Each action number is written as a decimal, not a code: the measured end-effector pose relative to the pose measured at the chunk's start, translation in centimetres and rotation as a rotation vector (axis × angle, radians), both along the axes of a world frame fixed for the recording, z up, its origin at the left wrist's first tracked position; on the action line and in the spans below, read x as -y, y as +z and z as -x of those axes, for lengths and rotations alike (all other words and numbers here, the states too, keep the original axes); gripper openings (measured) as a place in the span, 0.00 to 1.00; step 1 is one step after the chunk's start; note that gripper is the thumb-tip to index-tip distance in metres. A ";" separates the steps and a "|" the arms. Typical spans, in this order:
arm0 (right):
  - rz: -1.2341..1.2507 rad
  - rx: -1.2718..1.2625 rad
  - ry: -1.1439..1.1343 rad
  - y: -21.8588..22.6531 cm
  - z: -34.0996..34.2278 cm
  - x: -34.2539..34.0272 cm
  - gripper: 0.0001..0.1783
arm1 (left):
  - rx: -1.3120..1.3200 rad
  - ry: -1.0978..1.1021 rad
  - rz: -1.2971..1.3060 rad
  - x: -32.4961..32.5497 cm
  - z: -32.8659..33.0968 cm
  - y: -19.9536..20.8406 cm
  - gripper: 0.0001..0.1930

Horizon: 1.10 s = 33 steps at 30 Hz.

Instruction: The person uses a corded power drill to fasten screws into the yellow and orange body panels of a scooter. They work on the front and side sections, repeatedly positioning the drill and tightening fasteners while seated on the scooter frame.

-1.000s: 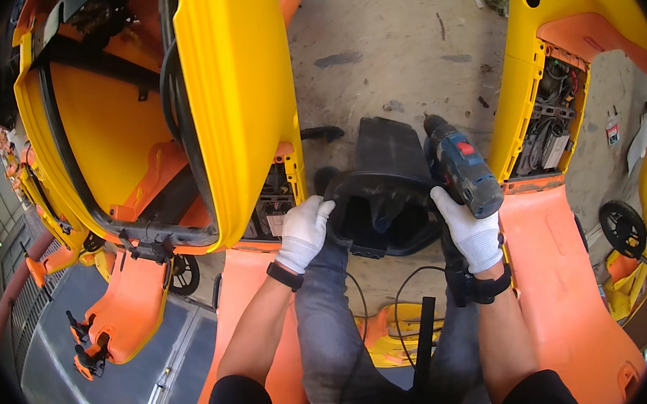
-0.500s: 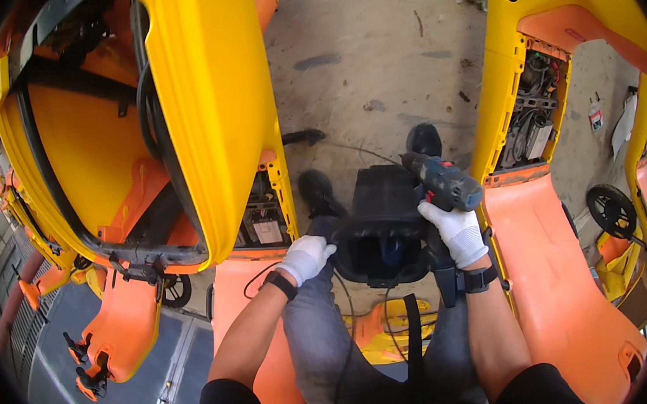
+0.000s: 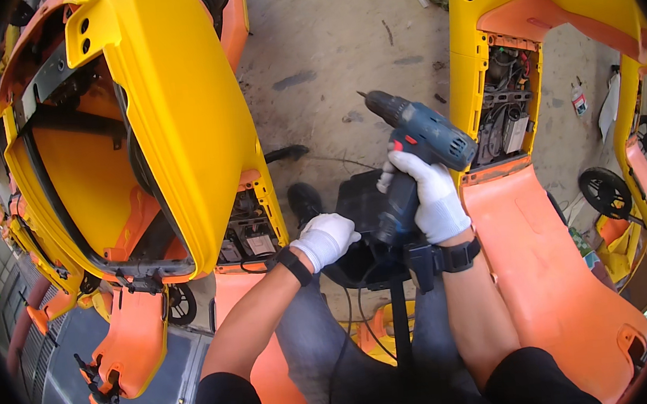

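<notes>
Drill: one dark blue and black power drill point(image 3: 435, 133) near 2 o'clock from centre, its slim bit point(image 3: 362, 94) aimed toward 10 o'clock.
Drill's feel: probably dense and rear-heavy, hard-cased and sturdy, with the thin bit its most delicate part; the knit glove may slide a little on smooth casing.
Drill's hold: best taken by the handle point(image 3: 403, 198), palm behind it, fingers clear of the chuck point(image 3: 383, 108).
Right hand: the gloved right hand point(image 3: 433, 195), toward 3 o'clock, is wrapped around that handle.
Left hand: the gloved left hand point(image 3: 327, 240), just below centre at 6 o'clock, has curled fingers beside the tub's left edge; I cannot tell whether they grip it. The two hands are apart.
Tub: one black tub point(image 3: 358, 199) sits at centre between the legs, partly behind the drill; it looks like light, stiff plastic, likely easiest to take by its edge.
Counts on the body: two white gloves, two black wristbands, one dark boot point(image 3: 305, 201) in view.
Counts around: two large yellow shells, one point(image 3: 189, 98) near 11 o'clock, one point(image 3: 470, 24) near 1; three black spoked wheels, one point(image 3: 182, 303) at 8 o'clock, two point(image 3: 605, 193) near 3.
</notes>
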State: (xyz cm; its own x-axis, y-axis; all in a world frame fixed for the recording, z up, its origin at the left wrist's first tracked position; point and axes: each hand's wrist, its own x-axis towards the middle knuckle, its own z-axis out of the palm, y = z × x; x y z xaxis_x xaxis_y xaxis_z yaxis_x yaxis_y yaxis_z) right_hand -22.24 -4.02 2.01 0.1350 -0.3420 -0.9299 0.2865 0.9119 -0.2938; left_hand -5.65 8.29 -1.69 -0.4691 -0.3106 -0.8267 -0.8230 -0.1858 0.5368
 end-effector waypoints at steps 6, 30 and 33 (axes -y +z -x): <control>-0.061 0.265 -0.149 -1.0 -4.8 3.6 0.14 | -0.021 0.038 0.135 -3.7 1.4 -3.8 0.16; 0.337 0.500 -0.130 -3.7 -4.2 14.6 0.16 | -0.638 0.560 0.931 17.9 2.8 -12.9 0.17; 0.318 0.626 -0.251 -3.6 -3.5 14.5 0.16 | -0.668 0.731 0.857 19.6 2.1 -13.5 0.16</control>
State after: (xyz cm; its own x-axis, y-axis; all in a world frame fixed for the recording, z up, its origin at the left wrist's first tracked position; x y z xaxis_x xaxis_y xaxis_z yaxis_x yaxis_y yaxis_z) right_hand -18.73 -18.53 -1.61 0.4892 -0.6723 -0.5556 0.6754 0.6951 -0.2463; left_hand -7.71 -11.33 -15.21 -0.2092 -0.9742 0.0850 -0.2086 0.1294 0.9694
